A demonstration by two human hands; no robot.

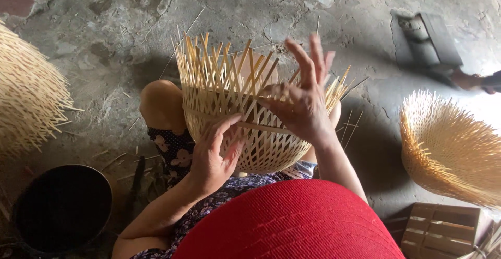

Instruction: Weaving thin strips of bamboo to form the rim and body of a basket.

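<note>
A half-woven bamboo basket [263, 152] rests on my lap, its loose strip ends [219, 61] pointing up and away from me. My left hand [214, 152] presses against the basket's near wall, thumb and fingers pinching a horizontal bamboo strip [258, 127]. Over the basket's right rim, my right hand [305, 94] has its fingers spread upward and its thumb on the same strip among the upright ends. My bent knee [162, 105] shows to the left of the basket.
Stacks of unfinished bamboo baskets lie at the left [28, 94] and right [451, 147]. A dark round bowl [62, 207] sits at bottom left, a small wooden crate [441, 230] at bottom right. The floor is cracked concrete with scattered strips. A dark slipper [428, 42] lies at the upper right.
</note>
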